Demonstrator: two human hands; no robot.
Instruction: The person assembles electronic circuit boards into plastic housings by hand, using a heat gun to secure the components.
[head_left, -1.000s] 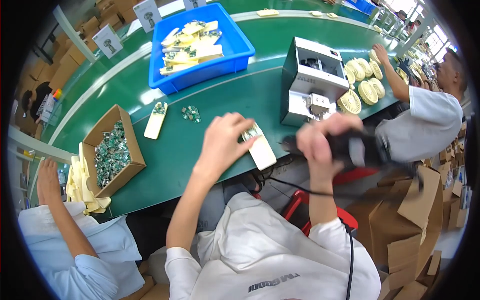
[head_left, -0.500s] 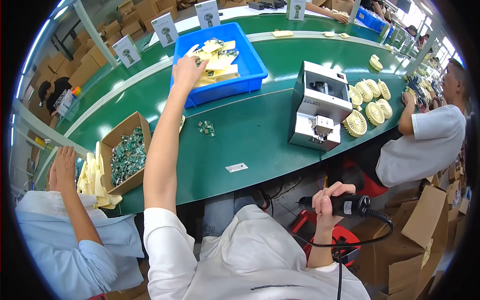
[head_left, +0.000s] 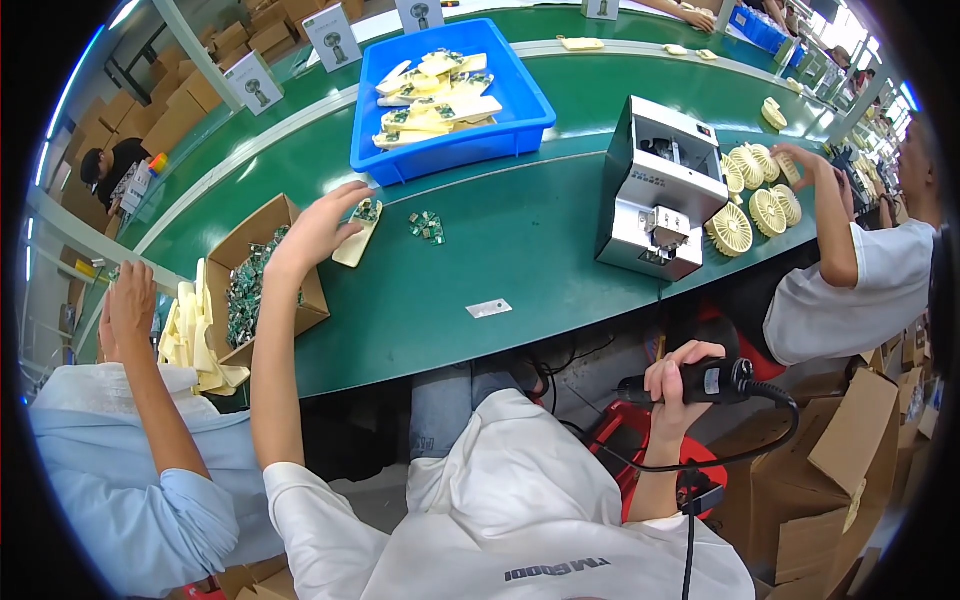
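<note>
My left hand (head_left: 318, 232) is open over the green table, its fingers spread beside a cream plastic casing (head_left: 353, 247) with a small green circuit board at one end. Whether a fingertip touches it I cannot tell. In my right hand (head_left: 680, 378) is a black corded electric screwdriver (head_left: 712, 382), held off the table's near edge with its tip to the left. A blue plastic bin (head_left: 540, 112) holds several cream casings (head_left: 440, 112) with boards. Close to the loose casing lies a small cluster of green circuit boards (head_left: 427, 227).
Left of my forearm stands a cardboard box of circuit boards (head_left: 245, 300), with stacked cream casings (head_left: 190, 335) beside it. A silver-black machine (head_left: 665, 190) stands on the right near round cream grilles (head_left: 768, 212). Co-workers sit on both sides. A small plate (head_left: 489, 309) lies near the edge.
My left hand has left the blue bin and come back toward me, to the loose casing. The right hand keeps the screwdriver. The right co-worker's hand has reached to the grilles.
</note>
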